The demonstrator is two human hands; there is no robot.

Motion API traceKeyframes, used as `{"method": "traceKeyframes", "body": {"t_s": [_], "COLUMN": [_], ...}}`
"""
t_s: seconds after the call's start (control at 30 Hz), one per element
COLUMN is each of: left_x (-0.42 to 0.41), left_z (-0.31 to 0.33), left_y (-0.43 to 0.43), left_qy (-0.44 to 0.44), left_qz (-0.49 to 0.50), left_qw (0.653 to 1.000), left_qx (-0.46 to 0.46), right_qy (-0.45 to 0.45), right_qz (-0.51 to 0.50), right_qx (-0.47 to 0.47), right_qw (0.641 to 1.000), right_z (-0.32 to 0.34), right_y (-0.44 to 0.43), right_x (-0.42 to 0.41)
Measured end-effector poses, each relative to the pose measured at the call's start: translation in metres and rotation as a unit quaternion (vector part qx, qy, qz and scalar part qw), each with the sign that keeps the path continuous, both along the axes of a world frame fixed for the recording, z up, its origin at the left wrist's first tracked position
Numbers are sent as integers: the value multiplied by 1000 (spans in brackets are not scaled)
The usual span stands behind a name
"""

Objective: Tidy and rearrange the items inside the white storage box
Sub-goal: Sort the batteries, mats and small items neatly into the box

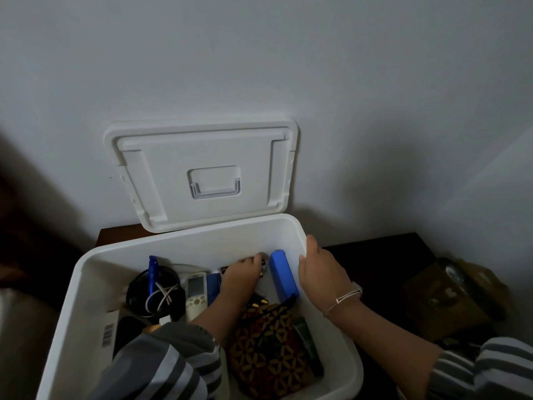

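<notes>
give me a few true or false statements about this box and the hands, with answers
1. The lid leans against the wall. True.
2. The right hand rests on the left rim of the box. False: it grips the right rim.
3. The left hand reaches inside the box. True.
4. The remote lies outside the box. False: it lies inside, beside the cables.

Left hand [242, 274] sits inside white box [95, 284] (right hand [323, 272] holds its rim).
</notes>
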State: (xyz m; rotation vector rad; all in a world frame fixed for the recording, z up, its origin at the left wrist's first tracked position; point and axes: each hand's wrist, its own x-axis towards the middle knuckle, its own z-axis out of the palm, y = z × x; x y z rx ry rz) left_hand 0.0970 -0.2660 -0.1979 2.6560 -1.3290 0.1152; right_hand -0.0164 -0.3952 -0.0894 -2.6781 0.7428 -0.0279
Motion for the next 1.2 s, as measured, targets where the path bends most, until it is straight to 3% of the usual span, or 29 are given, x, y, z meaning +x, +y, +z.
{"method": "traceKeyframes", "body": {"t_s": [0.33, 0.5, 0.7, 0.9, 1.2], "left_x": [4, 0, 0, 8, 11], "left_z": [-19, -19, -20, -20, -12], "left_y": [2, 0, 2, 7, -3], "left_qy": [145, 146, 127, 171, 267], "left_qz": [26, 38, -12, -35, 24], "left_qw": [989, 988, 991, 983, 951], "left_qx": [10, -20, -42, -59, -152], "right_qy": [-3, -5, -7, -5, -6], "right_qz": [5, 9, 9, 9, 4], "right_qx": [9, 10, 3, 2, 9], "right_qw": [1000, 1000, 1000, 1000, 1000], "right_z": [4, 5, 2, 2, 5], "right_y": [0, 1, 0, 0, 0], "right_x": [0, 0, -1, 0, -1]}}
